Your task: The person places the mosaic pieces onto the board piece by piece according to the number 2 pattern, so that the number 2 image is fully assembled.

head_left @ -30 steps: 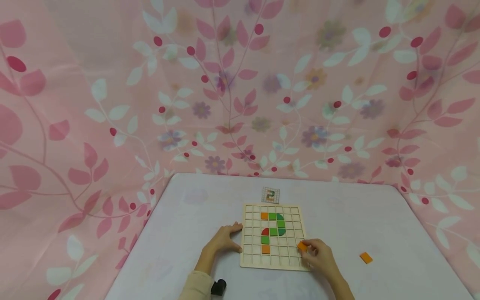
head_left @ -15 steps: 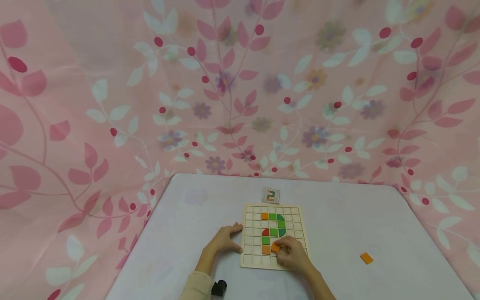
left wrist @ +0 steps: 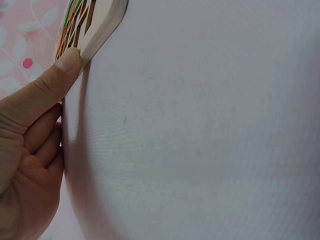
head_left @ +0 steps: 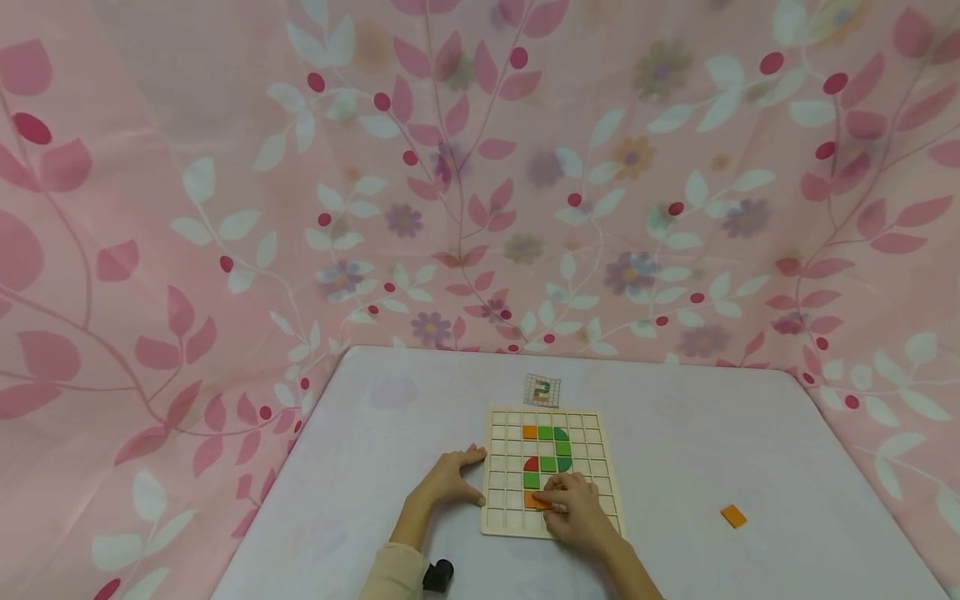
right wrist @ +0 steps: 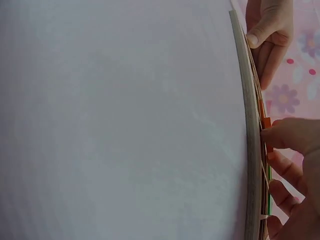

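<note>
My right hand (head_left: 576, 510) pinches an orange square tile (head_left: 542, 503) between thumb and fingertip. The tile is low over the wooden grid board (head_left: 504, 522), beside another orange tile (head_left: 529, 499) in the lower rows; whether it sits in a cell is hidden by the fingers. In the right wrist view the pinched orange tile (right wrist: 266, 122) stands slightly above the board's edge. With thumb and fingers spread, my left hand (head_left: 447, 479) touches the board's left edge. Its thumb (left wrist: 68, 59) lies against the rim in the left wrist view. Green tiles (head_left: 563, 449) and a red quarter-round tile (head_left: 532, 464) form a curve on the grid.
A small pattern card (head_left: 542, 391) showing a coloured figure lies behind the board. One loose orange tile (head_left: 733, 517) rests on the white tablecloth (head_left: 675, 433) at the right. Near the left sleeve is a black object (head_left: 438, 575). A floral curtain (head_left: 480, 183) hangs behind.
My right hand has carried the orange tile leftward from the board's right side to beside the lower orange tile, and has lowered it. The left hand has stayed at the board's left edge.
</note>
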Demonstrator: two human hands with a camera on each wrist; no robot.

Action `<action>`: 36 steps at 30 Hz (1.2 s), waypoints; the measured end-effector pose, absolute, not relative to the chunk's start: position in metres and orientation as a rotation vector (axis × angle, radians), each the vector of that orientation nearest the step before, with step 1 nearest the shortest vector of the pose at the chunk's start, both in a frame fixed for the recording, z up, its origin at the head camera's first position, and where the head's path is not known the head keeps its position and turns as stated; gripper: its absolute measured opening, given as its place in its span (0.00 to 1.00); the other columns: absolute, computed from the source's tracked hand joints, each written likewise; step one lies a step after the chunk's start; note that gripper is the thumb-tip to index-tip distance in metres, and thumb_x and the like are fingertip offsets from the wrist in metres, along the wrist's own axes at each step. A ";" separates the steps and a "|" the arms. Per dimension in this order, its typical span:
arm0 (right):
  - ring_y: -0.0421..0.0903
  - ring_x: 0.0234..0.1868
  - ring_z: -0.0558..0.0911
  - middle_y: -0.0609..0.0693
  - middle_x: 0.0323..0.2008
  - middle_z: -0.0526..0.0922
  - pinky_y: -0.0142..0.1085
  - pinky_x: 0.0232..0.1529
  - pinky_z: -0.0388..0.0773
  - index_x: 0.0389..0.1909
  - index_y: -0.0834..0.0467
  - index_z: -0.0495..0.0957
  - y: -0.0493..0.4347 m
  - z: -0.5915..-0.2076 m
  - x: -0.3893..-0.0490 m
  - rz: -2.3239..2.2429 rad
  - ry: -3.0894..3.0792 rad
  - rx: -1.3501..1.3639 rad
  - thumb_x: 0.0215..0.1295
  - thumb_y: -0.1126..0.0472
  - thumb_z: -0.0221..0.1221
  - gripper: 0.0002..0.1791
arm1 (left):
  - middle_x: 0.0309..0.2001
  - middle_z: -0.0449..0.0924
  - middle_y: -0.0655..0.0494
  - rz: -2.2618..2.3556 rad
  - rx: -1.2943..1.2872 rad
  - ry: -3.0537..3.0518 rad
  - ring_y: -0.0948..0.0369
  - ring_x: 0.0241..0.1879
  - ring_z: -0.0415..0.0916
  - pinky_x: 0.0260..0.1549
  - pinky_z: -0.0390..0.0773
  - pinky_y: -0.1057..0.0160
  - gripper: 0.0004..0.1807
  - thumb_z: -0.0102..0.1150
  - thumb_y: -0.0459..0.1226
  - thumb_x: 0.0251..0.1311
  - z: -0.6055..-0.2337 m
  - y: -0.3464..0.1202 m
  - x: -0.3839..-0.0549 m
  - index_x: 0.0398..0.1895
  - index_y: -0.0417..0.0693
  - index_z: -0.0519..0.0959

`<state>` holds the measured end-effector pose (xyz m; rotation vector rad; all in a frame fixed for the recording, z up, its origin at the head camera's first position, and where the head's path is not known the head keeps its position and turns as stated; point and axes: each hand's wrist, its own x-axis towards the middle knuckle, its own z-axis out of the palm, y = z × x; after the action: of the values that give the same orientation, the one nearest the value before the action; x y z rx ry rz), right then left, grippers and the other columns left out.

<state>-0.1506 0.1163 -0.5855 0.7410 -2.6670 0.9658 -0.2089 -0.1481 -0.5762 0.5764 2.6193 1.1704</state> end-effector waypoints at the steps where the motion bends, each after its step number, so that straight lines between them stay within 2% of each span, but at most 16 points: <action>1: 0.43 0.39 0.68 0.41 0.37 0.76 0.37 0.36 0.56 0.37 0.52 0.87 0.115 -0.586 -0.150 0.959 -2.651 0.736 0.45 0.67 0.65 0.15 | 0.62 0.68 0.40 1.171 0.581 2.619 0.44 0.66 0.60 0.65 0.54 0.41 0.45 0.79 0.34 0.30 -0.576 -0.148 -0.209 0.60 0.33 0.71; 6: 0.43 0.38 0.69 0.42 0.36 0.76 0.35 0.35 0.57 0.34 0.52 0.87 0.110 -0.589 -0.149 0.964 -2.573 0.727 0.47 0.65 0.69 0.10 | 0.62 0.69 0.40 1.152 0.595 2.625 0.44 0.65 0.60 0.64 0.55 0.41 0.45 0.79 0.35 0.30 -0.575 -0.148 -0.209 0.60 0.33 0.71; 14: 0.44 0.40 0.73 0.43 0.37 0.78 0.37 0.36 0.61 0.33 0.53 0.87 0.112 -0.589 -0.148 0.972 -2.566 0.747 0.48 0.66 0.68 0.10 | 0.62 0.69 0.40 1.162 0.590 2.622 0.44 0.65 0.61 0.63 0.57 0.41 0.45 0.79 0.34 0.29 -0.574 -0.147 -0.208 0.59 0.32 0.71; 22: 0.45 0.38 0.73 0.45 0.35 0.79 0.35 0.34 0.60 0.30 0.57 0.87 0.117 -0.592 -0.148 0.989 -2.521 0.768 0.46 0.68 0.69 0.08 | 0.63 0.68 0.41 1.171 0.562 2.615 0.45 0.66 0.60 0.64 0.56 0.41 0.45 0.78 0.34 0.30 -0.573 -0.147 -0.208 0.60 0.34 0.71; 28: 0.44 0.35 0.76 0.46 0.32 0.81 0.40 0.35 0.71 0.26 0.60 0.86 0.115 -0.598 -0.153 0.970 -2.403 0.801 0.42 0.64 0.71 0.07 | 0.62 0.68 0.41 1.170 0.564 2.620 0.44 0.66 0.60 0.63 0.57 0.41 0.45 0.78 0.34 0.30 -0.573 -0.148 -0.206 0.60 0.34 0.71; 36: 0.40 0.31 0.76 0.43 0.28 0.78 0.34 0.33 0.76 0.23 0.62 0.86 0.110 -0.602 -0.159 1.021 -2.404 0.684 0.39 0.64 0.73 0.08 | 0.62 0.68 0.41 1.164 0.571 2.623 0.44 0.66 0.60 0.63 0.58 0.41 0.45 0.78 0.34 0.30 -0.574 -0.148 -0.207 0.60 0.34 0.71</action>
<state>-0.1593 0.1101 -0.6017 0.6839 -2.4040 1.0215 -0.2071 -0.1478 -0.5736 0.5711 2.6225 1.1644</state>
